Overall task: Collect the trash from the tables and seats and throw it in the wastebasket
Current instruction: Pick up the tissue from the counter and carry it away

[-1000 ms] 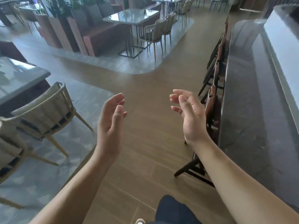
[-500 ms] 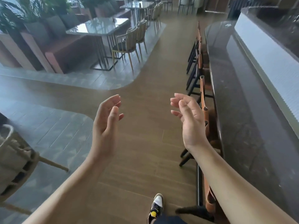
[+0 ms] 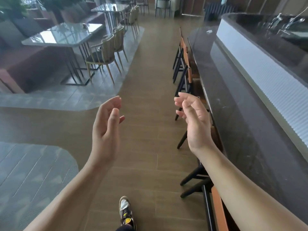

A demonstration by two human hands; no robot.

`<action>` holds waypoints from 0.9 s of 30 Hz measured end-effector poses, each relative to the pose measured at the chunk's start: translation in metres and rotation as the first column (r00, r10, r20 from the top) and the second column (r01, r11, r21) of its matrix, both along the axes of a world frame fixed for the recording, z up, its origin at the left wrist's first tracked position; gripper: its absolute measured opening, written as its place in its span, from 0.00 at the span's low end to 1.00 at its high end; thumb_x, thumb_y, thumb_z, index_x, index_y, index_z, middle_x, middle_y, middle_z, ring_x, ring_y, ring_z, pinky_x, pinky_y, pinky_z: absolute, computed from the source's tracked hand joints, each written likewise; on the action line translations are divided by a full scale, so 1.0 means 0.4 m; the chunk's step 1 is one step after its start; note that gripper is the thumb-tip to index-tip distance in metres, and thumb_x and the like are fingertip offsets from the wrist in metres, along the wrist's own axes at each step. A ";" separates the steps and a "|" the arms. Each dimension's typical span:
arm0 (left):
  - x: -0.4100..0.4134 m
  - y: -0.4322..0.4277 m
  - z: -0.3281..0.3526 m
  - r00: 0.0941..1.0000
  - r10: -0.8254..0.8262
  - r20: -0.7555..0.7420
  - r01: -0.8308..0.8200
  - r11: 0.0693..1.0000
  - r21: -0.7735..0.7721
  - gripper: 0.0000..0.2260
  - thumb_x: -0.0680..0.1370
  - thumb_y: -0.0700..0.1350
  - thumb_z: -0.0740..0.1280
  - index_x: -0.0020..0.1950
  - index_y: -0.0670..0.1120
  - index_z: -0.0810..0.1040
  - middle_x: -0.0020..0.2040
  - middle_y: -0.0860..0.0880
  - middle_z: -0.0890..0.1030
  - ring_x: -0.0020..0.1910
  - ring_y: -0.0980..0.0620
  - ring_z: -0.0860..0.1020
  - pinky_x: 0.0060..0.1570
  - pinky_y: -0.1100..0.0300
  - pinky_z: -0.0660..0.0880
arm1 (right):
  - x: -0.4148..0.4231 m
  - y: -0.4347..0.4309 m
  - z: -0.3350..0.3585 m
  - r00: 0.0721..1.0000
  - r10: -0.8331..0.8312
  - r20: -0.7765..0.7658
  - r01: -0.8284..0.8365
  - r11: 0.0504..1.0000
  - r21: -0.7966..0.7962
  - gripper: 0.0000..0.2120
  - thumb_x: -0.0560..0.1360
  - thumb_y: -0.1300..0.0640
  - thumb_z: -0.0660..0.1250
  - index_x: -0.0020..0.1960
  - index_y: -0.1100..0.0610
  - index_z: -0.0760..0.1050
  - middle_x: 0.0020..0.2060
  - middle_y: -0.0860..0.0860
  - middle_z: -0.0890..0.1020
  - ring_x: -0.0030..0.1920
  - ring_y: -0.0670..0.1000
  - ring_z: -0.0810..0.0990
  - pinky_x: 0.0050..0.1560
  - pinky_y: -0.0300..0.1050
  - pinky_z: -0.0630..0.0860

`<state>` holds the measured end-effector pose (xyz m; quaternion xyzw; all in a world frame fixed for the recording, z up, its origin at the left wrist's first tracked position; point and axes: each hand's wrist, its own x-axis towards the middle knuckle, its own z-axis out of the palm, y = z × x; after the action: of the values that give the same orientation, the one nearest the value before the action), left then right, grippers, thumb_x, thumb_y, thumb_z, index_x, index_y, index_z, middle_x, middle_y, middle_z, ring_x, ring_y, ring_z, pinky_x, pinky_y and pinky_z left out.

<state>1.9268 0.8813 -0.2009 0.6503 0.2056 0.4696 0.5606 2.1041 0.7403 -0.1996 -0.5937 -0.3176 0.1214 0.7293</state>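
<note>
Table glass-topped, at 10 o'clock | beige chairs drawn up to its edge, 11 o'clock | bar stools lined against dark counter, 1 o'clock | left hand and right hand raised at centre, fingers loose, holding nothing | shoe at 6 o'clock

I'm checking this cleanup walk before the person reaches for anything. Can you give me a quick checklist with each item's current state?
1. Left hand free: ok, fingers relaxed, holding nothing.
2. Right hand free: ok, also empty.
3. Brown wood-plank aisle floor passable: ok, no obstacle visible ahead.
4. Trash located: cannot tell; a small pale scrap lies on the dark polished stone bar counter, too small to identify.
5. Wastebasket in sight: not ok, none recognisable.
</note>
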 end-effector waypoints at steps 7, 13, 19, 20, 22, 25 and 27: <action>0.221 0.375 -0.032 0.996 -0.085 0.025 0.085 0.996 0.000 0.17 0.83 0.57 0.60 0.67 0.52 0.78 0.69 0.53 0.81 0.71 0.56 0.77 0.65 0.50 0.77 | 0.176 0.344 -0.006 0.998 -0.057 0.033 0.056 0.998 0.030 0.16 0.82 0.45 0.64 0.64 0.51 0.80 0.58 0.46 0.85 0.66 0.48 0.80 0.69 0.48 0.78; 0.396 0.684 -0.010 0.982 -0.190 0.014 0.190 0.982 0.019 0.16 0.83 0.56 0.60 0.68 0.53 0.79 0.69 0.53 0.81 0.73 0.55 0.76 0.64 0.50 0.76 | 0.313 0.623 0.015 0.989 -0.144 0.043 0.141 0.988 0.064 0.15 0.83 0.48 0.63 0.65 0.51 0.79 0.57 0.43 0.85 0.65 0.47 0.81 0.66 0.41 0.78; 0.561 0.898 0.009 0.971 -0.239 -0.004 0.239 0.971 -0.002 0.15 0.83 0.56 0.60 0.66 0.56 0.79 0.68 0.54 0.81 0.71 0.56 0.77 0.64 0.49 0.77 | 0.441 0.826 0.017 0.982 -0.190 0.021 0.189 0.982 0.029 0.17 0.83 0.49 0.63 0.68 0.56 0.78 0.58 0.45 0.85 0.65 0.47 0.81 0.65 0.38 0.77; 0.591 0.929 0.009 0.969 -0.246 -0.004 0.246 0.969 -0.006 0.16 0.83 0.56 0.60 0.66 0.55 0.79 0.68 0.54 0.81 0.71 0.56 0.77 0.64 0.49 0.77 | 0.468 0.855 0.016 0.980 -0.199 0.018 0.198 0.980 0.029 0.18 0.83 0.50 0.63 0.68 0.57 0.78 0.58 0.46 0.85 0.66 0.47 0.81 0.66 0.40 0.77; 0.657 0.990 0.004 0.967 -0.255 -0.009 0.255 0.967 -0.015 0.17 0.82 0.57 0.60 0.67 0.54 0.79 0.68 0.54 0.81 0.72 0.56 0.77 0.64 0.49 0.77 | 0.530 0.915 0.010 0.977 -0.210 0.016 0.210 0.977 0.024 0.18 0.83 0.50 0.63 0.68 0.58 0.78 0.59 0.48 0.84 0.66 0.49 0.81 0.68 0.43 0.77; 0.771 1.079 -0.011 0.964 -0.266 -0.013 0.266 0.964 -0.022 0.19 0.82 0.57 0.60 0.68 0.51 0.78 0.68 0.53 0.81 0.72 0.55 0.77 0.65 0.48 0.77 | 0.642 1.000 -0.009 0.975 -0.223 0.010 0.223 0.975 0.017 0.19 0.83 0.50 0.63 0.69 0.59 0.78 0.60 0.49 0.84 0.66 0.50 0.81 0.70 0.46 0.77; 0.856 1.140 -0.022 0.963 -0.270 -0.022 0.270 0.963 -0.014 0.20 0.82 0.56 0.60 0.69 0.50 0.78 0.68 0.54 0.81 0.71 0.56 0.77 0.65 0.48 0.78 | 0.729 1.063 -0.024 0.973 -0.232 -0.003 0.232 0.973 0.016 0.18 0.83 0.50 0.63 0.68 0.57 0.78 0.59 0.48 0.85 0.66 0.49 0.81 0.69 0.47 0.77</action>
<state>2.2692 1.3374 -0.2096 0.6747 0.1242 0.3801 0.6204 2.3957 1.1654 -0.2091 -0.6207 -0.2467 0.0330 0.7435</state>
